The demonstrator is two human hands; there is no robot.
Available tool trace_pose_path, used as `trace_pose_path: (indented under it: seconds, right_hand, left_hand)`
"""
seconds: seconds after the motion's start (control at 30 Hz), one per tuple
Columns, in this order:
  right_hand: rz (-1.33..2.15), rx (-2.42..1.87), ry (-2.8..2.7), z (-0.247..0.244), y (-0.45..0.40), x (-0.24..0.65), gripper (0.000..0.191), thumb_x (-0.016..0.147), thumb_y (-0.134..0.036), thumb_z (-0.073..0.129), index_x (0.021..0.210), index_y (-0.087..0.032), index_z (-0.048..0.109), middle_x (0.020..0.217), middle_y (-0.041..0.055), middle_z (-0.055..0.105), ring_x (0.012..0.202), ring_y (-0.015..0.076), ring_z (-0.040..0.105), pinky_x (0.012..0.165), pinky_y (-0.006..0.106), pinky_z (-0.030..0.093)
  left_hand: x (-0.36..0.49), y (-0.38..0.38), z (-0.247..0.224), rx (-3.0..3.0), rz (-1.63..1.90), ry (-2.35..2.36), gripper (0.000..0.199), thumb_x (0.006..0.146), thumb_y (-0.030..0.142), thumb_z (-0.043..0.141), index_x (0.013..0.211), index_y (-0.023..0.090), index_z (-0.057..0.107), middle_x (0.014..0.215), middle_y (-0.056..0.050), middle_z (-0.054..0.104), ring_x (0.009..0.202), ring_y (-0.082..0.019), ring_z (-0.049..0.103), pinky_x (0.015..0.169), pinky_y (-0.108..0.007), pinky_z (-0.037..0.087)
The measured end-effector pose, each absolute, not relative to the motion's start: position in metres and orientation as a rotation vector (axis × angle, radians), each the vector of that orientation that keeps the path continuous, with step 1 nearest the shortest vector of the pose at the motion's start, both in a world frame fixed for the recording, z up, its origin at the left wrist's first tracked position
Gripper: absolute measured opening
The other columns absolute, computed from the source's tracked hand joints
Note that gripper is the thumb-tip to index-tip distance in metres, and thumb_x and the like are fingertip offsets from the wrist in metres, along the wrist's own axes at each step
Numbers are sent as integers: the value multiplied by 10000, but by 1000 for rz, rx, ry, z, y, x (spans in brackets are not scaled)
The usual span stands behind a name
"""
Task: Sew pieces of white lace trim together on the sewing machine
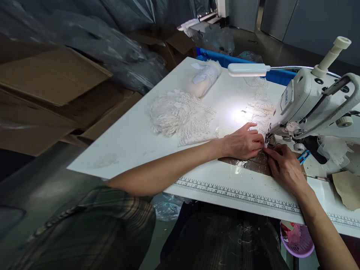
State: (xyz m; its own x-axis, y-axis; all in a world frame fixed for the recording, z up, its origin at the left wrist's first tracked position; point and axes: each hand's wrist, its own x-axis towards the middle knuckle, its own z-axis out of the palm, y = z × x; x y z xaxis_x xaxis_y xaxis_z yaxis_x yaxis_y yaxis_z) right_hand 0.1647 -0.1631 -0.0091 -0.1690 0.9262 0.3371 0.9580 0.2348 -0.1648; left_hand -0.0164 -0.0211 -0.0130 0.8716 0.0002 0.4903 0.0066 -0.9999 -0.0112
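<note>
White lace fabric (260, 112) lies behind my hands and runs up to the needle area of a white sewing machine (306, 97). My left hand (244, 142) rests just left of the needle, its fingers bent and pressed on the lace edge. Close by on the right, my right hand (284, 165) pinches the near edge of the lace with thumb and forefinger. Both hands' fingertips almost meet in front of the presser foot. The pinched part is small and mostly covered by the fingers. A lamp (249, 70) lights the lace.
Gathered lace (180, 116) and a wrapped roll (204, 79) lie on the white table (135, 138). Blue thread snips (304, 156) sit right of the needle. A printed ruler (236, 195) follows the front edge. Cardboard boxes (50, 78) stand left; a purple basket (300, 249) is below.
</note>
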Motion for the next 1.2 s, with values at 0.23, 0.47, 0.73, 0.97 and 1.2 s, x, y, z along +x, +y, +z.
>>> trace_pose_path:
  seconds: [0.23, 0.47, 0.73, 0.97, 1.2]
  right_hand:
    - [-148, -1748, -2146, -10, -163, 162, 344, 944, -230, 434, 1164, -210, 697, 994, 113, 587, 834, 214, 578, 744, 379, 533]
    - [-220, -1837, -2186, -8, -164, 158, 348, 928, -202, 453, 1198, -219, 672, 1004, 110, 586, 817, 207, 564, 733, 357, 502]
    - [-251, -2075, -2270, 0, -162, 149, 383, 917, -189, 465, 1265, -233, 620, 1027, 118, 597, 862, 230, 558, 734, 344, 430]
    - [-192, -2309, -2333, 14, -154, 139, 375, 940, -210, 455, 1293, -214, 582, 1005, 127, 603, 847, 223, 572, 680, 312, 403]
    - [-201, -2073, -2168, -1, -162, 152, 387, 933, -239, 411, 1265, -203, 607, 1029, 152, 598, 739, 220, 564, 677, 384, 467]
  left_hand:
    - [-17, -21, -11, -2996, -739, 36, 266, 956, 206, 445, 892, 187, 702, 999, -25, 727, 824, -163, 635, 1085, -483, 345]
    - [-18, -19, -11, -3030, -691, 33, 250, 948, 238, 456, 942, 193, 702, 1035, -42, 722, 835, -174, 635, 1095, -521, 346]
    - [-20, -17, -10, -3085, -613, -11, 262, 932, 296, 471, 1014, 192, 697, 1095, -72, 697, 883, -207, 625, 1103, -566, 331]
    - [-20, -17, -8, -3100, -507, -86, 277, 937, 338, 476, 992, 187, 702, 1187, -83, 655, 903, -211, 612, 1108, -589, 309]
    - [-21, -15, -8, -3112, -494, -123, 355, 955, 379, 465, 1182, 181, 651, 1229, -110, 635, 941, -240, 604, 1059, -590, 354]
